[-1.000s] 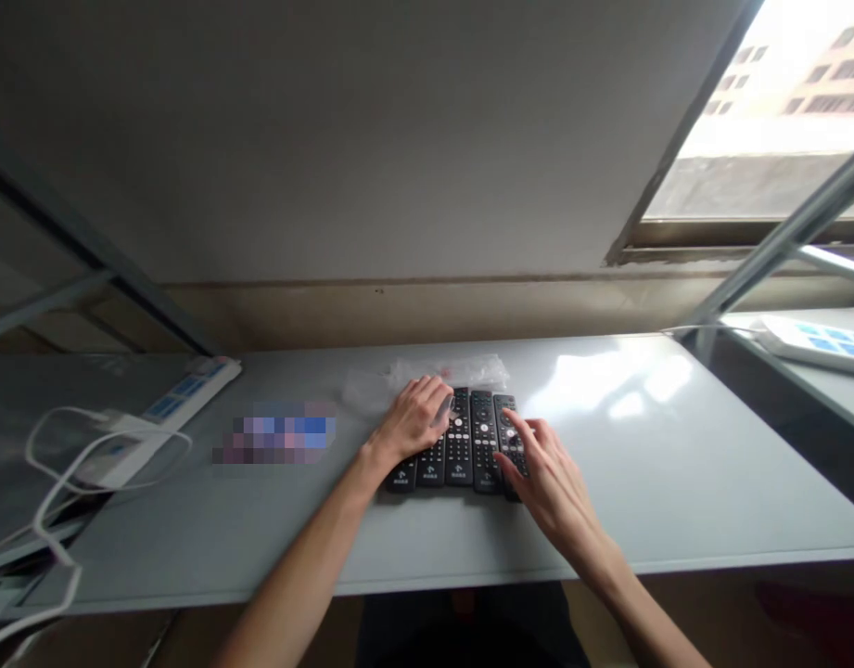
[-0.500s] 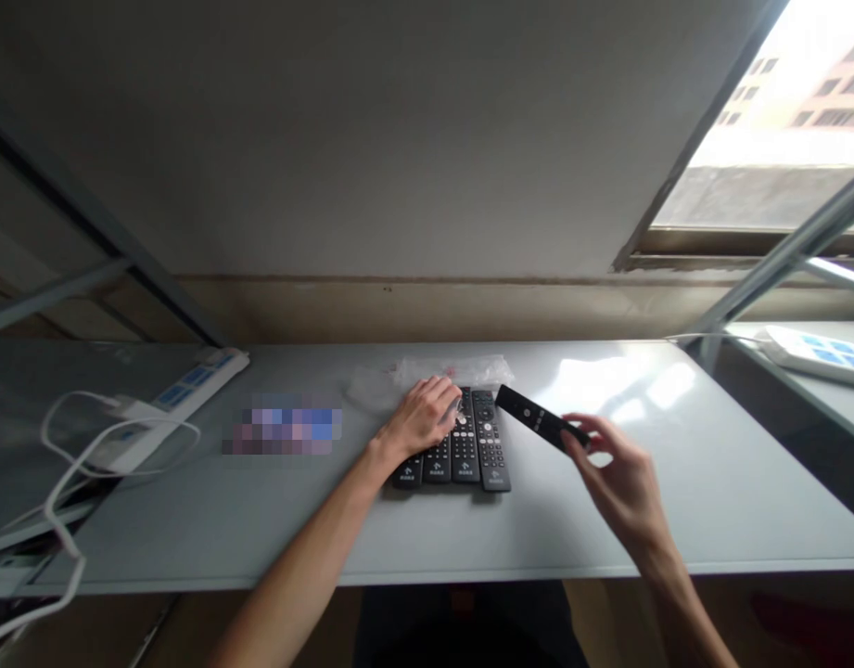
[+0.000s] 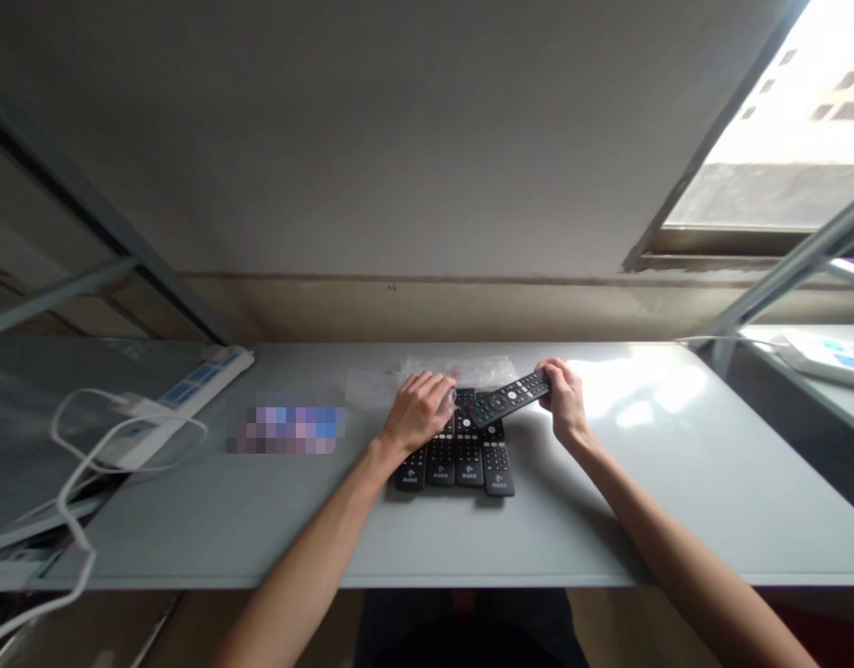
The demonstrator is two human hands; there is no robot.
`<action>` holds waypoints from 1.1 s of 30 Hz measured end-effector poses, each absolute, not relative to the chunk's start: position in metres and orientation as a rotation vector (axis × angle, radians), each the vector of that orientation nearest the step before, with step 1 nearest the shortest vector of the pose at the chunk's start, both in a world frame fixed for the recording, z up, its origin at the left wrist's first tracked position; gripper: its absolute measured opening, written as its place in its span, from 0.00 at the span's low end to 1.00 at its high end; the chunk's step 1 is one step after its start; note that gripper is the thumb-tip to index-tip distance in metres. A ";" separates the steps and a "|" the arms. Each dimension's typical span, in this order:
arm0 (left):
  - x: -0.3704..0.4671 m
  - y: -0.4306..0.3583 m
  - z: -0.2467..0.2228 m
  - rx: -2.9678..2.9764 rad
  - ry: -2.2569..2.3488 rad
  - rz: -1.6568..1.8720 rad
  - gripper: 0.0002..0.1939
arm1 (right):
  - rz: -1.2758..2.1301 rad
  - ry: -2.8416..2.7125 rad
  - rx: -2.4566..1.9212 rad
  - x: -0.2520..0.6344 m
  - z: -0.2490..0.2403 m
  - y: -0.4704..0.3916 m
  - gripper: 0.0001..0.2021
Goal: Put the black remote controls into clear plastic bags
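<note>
My right hand [image 3: 564, 397] is closed around one end of a black remote control [image 3: 511, 397], which it holds tilted above the others, buttons facing me. Several more black remote controls [image 3: 469, 473] lie side by side in a row on the grey table [image 3: 593, 547]. My left hand [image 3: 421, 408] is over the upper left of that row, its fingers curled. A small pale, shiny thing [image 3: 449, 401] shows at its fingertips, too small to name. The hand and the raised remote cover the upper parts of several remotes.
Behind the row lies crumpled clear plastic wrap [image 3: 492, 370]. A blurred-out flat item [image 3: 291, 430] is on the left of the table. Farther left, a white power strip [image 3: 183, 394] has a looping white cable [image 3: 69, 510]. Another power strip [image 3: 826, 357] sits at the right.
My right hand has moved up and inward, turning the remote so its free end now points down-left over the row. My left hand has stayed nearly in place.
</note>
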State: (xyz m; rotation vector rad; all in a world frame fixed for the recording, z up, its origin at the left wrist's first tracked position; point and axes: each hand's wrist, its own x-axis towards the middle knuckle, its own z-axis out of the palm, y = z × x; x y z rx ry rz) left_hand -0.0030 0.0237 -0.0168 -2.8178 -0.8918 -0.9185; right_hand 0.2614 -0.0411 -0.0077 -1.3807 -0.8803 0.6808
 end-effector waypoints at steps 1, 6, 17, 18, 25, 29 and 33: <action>-0.003 0.023 -0.016 -2.823 -0.877 -0.916 0.06 | 0.686 -0.878 -1.386 0.259 -0.012 -0.045 0.11; -0.001 0.020 -0.014 -2.871 -0.849 -0.867 0.09 | 0.659 -0.887 -1.390 0.248 -0.014 -0.058 0.13; -0.001 0.020 -0.017 -2.924 -0.846 -0.802 0.08 | 0.588 -0.996 -1.330 0.241 -0.010 -0.063 0.14; -0.001 0.020 -0.017 -2.916 -0.840 -0.808 0.09 | 0.612 -1.029 -1.323 0.240 -0.010 -0.064 0.14; 0.000 0.016 -0.013 -2.857 -0.868 -0.715 0.04 | 0.779 -1.474 -1.291 0.222 -0.009 -0.078 0.12; 0.003 0.009 -0.010 -2.878 -0.705 -0.646 0.11 | 0.772 -1.563 -1.245 0.207 -0.016 -0.085 0.12; 0.001 0.008 -0.002 -2.857 -0.589 -0.850 0.24 | 0.740 -1.257 -1.222 0.207 -0.020 -0.079 0.16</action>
